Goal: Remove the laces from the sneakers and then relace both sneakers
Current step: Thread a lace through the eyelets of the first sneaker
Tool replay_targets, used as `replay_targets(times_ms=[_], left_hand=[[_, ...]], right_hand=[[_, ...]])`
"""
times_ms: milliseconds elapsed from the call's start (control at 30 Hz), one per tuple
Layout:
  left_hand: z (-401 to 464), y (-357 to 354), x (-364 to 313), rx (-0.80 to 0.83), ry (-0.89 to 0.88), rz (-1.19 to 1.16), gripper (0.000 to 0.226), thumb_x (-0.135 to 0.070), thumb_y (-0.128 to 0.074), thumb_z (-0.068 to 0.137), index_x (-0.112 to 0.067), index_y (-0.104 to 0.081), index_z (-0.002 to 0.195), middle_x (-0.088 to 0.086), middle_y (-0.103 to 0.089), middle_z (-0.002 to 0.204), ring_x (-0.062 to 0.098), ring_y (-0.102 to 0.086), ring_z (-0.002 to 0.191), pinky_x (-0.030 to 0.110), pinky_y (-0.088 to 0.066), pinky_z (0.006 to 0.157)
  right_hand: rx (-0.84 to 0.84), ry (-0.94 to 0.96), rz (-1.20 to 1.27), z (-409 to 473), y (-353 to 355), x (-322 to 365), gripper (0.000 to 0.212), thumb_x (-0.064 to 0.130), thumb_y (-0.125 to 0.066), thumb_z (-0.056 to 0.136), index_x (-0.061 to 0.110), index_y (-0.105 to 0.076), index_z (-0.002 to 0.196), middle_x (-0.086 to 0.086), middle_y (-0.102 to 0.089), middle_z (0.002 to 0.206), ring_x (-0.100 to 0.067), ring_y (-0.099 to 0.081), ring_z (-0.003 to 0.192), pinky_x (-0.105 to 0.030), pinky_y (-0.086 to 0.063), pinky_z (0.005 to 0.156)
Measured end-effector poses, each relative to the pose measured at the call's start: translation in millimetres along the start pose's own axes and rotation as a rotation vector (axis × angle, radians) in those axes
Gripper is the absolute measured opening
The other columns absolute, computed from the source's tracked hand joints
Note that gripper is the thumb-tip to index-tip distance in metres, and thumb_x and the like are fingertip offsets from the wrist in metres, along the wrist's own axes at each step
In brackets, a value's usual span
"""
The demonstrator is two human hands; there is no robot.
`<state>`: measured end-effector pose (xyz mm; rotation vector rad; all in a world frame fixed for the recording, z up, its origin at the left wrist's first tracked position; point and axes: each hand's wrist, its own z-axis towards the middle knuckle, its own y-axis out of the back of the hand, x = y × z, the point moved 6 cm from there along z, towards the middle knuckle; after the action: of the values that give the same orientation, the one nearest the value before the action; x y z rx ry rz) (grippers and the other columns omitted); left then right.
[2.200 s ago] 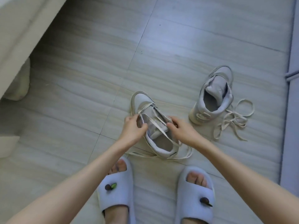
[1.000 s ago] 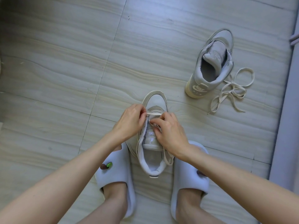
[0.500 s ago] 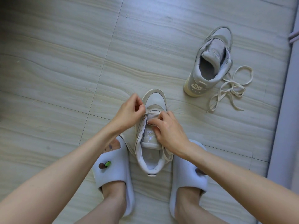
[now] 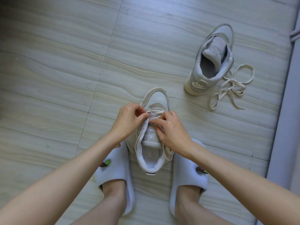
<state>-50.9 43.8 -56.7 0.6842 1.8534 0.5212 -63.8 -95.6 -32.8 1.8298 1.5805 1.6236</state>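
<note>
A pale grey sneaker [image 4: 155,101] stands upright on the floor between my feet, toe pointing away. Its cream lace [image 4: 155,113] crosses the lowest eyelets and trails down both sides of the collar. My left hand [image 4: 128,120] pinches the lace at the left eyelet row. My right hand [image 4: 172,129] pinches the lace over the tongue on the right side. A second grey sneaker [image 4: 211,62] stands at the upper right without a lace. Its loose cream lace [image 4: 232,88] lies in a tangle on the floor beside it.
My feet wear white slides, the left slide [image 4: 115,174] and the right slide [image 4: 188,172], flanking the near sneaker. The floor [image 4: 65,70] is pale wood-grain tile. A grey wall or door edge [image 4: 285,111] runs along the right side.
The near sneaker was turned and set upright between my feet. Both hands moved from its sides to the lace at the lowest eyelets and now pinch it closer together.
</note>
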Motion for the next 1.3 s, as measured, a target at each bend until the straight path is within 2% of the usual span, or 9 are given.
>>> replay_targets(times_ms=[100, 267, 333, 600, 700, 800, 967, 1100, 1300], left_hand=[[1.1, -3.2, -2.1, -0.032, 0.095, 0.011, 0.007, -0.019, -0.068, 0.079, -0.012, -0.067, 0.076, 0.0, -0.064, 0.08, 0.013, -0.054, 0.077, 0.017, -0.033, 0.069], [6.7, -4.1, -7.4, -0.027, 0.182, -0.035, 0.01, -0.012, -0.061, 0.078, -0.016, -0.063, 0.07, -0.01, -0.055, 0.06, 0.012, -0.051, 0.066, 0.013, -0.03, 0.056], [9.4, -1.7, -5.4, 0.021, 0.174, -0.077, 0.011, -0.012, -0.061, 0.082, -0.016, -0.063, 0.073, -0.008, -0.058, 0.064, 0.011, -0.053, 0.067, 0.01, -0.032, 0.056], [13.1, 0.2, -4.5, 0.154, 0.031, -0.211, 0.009, -0.006, -0.056, 0.089, -0.013, -0.057, 0.082, -0.003, -0.057, 0.077, 0.012, -0.051, 0.072, 0.022, -0.042, 0.071], [13.4, -0.8, -4.4, 0.191, 0.049, -0.325, 0.011, -0.005, -0.055, 0.09, -0.013, -0.055, 0.082, -0.004, -0.056, 0.076, 0.005, -0.052, 0.07, 0.019, -0.041, 0.07], [16.0, -3.9, -2.8, 0.312, 0.12, -0.446, 0.02, 0.0, -0.049, 0.093, -0.015, -0.049, 0.08, -0.002, -0.053, 0.073, -0.005, -0.048, 0.057, 0.011, -0.037, 0.059], [29.3, -9.2, -5.3, 0.469, 0.151, -0.43, 0.026, 0.002, -0.041, 0.096, -0.017, -0.043, 0.079, 0.001, -0.045, 0.072, 0.012, -0.042, 0.068, 0.025, -0.037, 0.067], [35.1, -14.3, -7.3, 0.504, 0.148, -0.406, 0.028, 0.004, -0.037, 0.097, -0.018, -0.043, 0.08, 0.001, -0.042, 0.074, 0.011, -0.039, 0.068, 0.022, -0.036, 0.063], [34.9, -13.2, -3.4, 0.442, 0.138, -0.434, 0.026, 0.002, -0.04, 0.096, -0.02, -0.044, 0.083, 0.001, -0.045, 0.076, 0.011, -0.043, 0.069, 0.022, -0.039, 0.064]], right_hand=[[0.001, -0.001, -0.022, -0.8, 0.1, 1.2, 0.029, 0.014, -0.052, 0.091, 0.019, -0.067, 0.116, -0.009, -0.052, 0.093, -0.025, -0.041, 0.092, -0.03, -0.038, 0.079], [-0.002, -0.007, -0.006, -1.2, 0.0, 0.2, 0.028, 0.015, -0.055, 0.091, 0.017, -0.067, 0.116, -0.009, -0.053, 0.094, -0.025, -0.041, 0.093, -0.03, -0.038, 0.08], [-0.008, -0.01, 0.01, -2.4, 0.3, -1.8, 0.027, 0.018, -0.059, 0.089, 0.015, -0.067, 0.115, -0.01, -0.053, 0.094, -0.026, -0.043, 0.094, -0.03, -0.038, 0.082], [0.02, -0.005, -0.014, -1.7, -1.4, -2.7, 0.029, 0.021, -0.06, 0.089, 0.014, -0.066, 0.116, -0.011, -0.052, 0.094, -0.027, -0.043, 0.095, -0.03, -0.037, 0.083], [0.021, -0.006, -0.031, -1.3, -0.1, -1.5, 0.028, 0.014, -0.056, 0.09, 0.013, -0.066, 0.116, -0.013, -0.054, 0.095, -0.029, -0.044, 0.094, -0.035, -0.04, 0.081], [0.035, 0.015, -0.089, 0.6, 1.7, 1.1, 0.029, 0.008, -0.052, 0.088, 0.011, -0.066, 0.113, -0.014, -0.055, 0.094, -0.031, -0.046, 0.092, -0.038, -0.038, 0.078], [0.121, 0.06, -0.307, 7.4, -2.1, 5.3, 0.035, 0.009, -0.042, 0.089, 0.012, -0.053, 0.123, -0.009, -0.047, 0.099, -0.029, -0.044, 0.094, -0.034, -0.031, 0.074], [0.153, 0.074, -0.33, 11.9, 0.0, 6.6, 0.037, 0.008, -0.036, 0.093, 0.015, -0.047, 0.127, -0.003, -0.026, 0.091, -0.026, -0.042, 0.09, -0.031, -0.027, 0.067], [0.219, 0.13, -0.356, 12.1, -3.4, 7.0, 0.037, 0.005, -0.032, 0.093, 0.011, -0.047, 0.126, -0.011, -0.037, 0.104, -0.027, -0.042, 0.093, -0.032, -0.028, 0.068]])
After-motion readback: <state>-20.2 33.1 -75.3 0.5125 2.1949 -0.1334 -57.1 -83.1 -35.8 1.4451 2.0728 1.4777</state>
